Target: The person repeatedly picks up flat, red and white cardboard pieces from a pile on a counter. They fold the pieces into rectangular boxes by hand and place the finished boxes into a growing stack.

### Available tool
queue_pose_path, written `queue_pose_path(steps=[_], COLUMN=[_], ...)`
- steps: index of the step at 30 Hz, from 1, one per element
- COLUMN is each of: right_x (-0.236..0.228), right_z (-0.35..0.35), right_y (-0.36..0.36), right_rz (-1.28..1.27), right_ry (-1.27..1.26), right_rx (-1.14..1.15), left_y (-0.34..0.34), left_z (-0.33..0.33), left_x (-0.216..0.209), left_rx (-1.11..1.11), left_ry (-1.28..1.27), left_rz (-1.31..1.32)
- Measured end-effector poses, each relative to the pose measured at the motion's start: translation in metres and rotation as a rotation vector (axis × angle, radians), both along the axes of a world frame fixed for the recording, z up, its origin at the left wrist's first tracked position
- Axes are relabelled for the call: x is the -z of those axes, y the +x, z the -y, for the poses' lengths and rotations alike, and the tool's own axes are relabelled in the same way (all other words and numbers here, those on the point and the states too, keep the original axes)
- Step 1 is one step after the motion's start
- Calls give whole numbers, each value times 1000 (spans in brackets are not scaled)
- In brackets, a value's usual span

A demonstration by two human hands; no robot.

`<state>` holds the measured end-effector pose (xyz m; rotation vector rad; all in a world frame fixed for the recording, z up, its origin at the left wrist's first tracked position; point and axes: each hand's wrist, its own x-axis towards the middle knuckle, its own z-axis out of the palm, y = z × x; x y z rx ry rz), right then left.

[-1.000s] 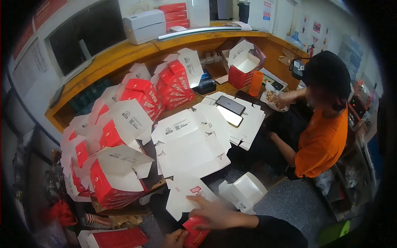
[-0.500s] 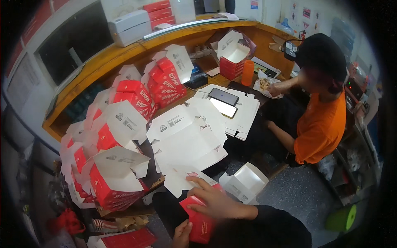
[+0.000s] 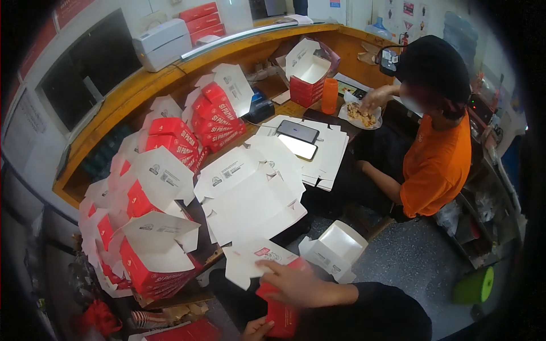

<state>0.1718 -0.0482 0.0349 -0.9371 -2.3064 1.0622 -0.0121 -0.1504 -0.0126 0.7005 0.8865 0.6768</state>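
Observation:
A red and white cardboard food box (image 3: 282, 320), partly folded, is held low in front of me. My left hand (image 3: 258, 329) pinches its lower red edge, thumb on top, and is partly cut off by the picture's lower rim. Across the upper part lies my right hand (image 3: 298, 286), its fingers bent over the red panel and pointing to the white flap; its fingertips are partly hidden. Just beyond the box, flat white carton blanks (image 3: 253, 207) lie on the table. To the left stand stacks of nested, open-lidded red boxes (image 3: 156, 275).
Two phones (image 3: 297, 140) rest on flat cartons. An orange bottle (image 3: 329, 95) stands near a person in an orange shirt (image 3: 438, 165), whose hand is at a plate of food (image 3: 361, 115). An open white box (image 3: 344, 241) sits right of my hands; a green bin (image 3: 475, 285) is on the floor.
The view has shifted slightly, and my left hand sits lower in the picture. Both hands keep hold of the box. The other person's hand has lifted a little over the food.

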Motion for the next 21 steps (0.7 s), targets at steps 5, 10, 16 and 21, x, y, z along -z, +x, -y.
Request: queue_pose_path(steps=[5,10,16,21], right_x=[-9,-21,-28,-56], right_z=[-10,-10,-12,-16], right_y=[15,25,48,66], right_rz=[135,132,-96,-302], right_ry=[-132,-153,-38,-94], right_rx=[-424,-377,-376,-199], left_y=[-1,0,11,22], left_z=[2,-1,-16,-42], left_x=[8,13,3,-54], left_rx=[75,68,79,-2], left_ry=[120,162,240,430], left_rz=[-71,-102,-167,-20])
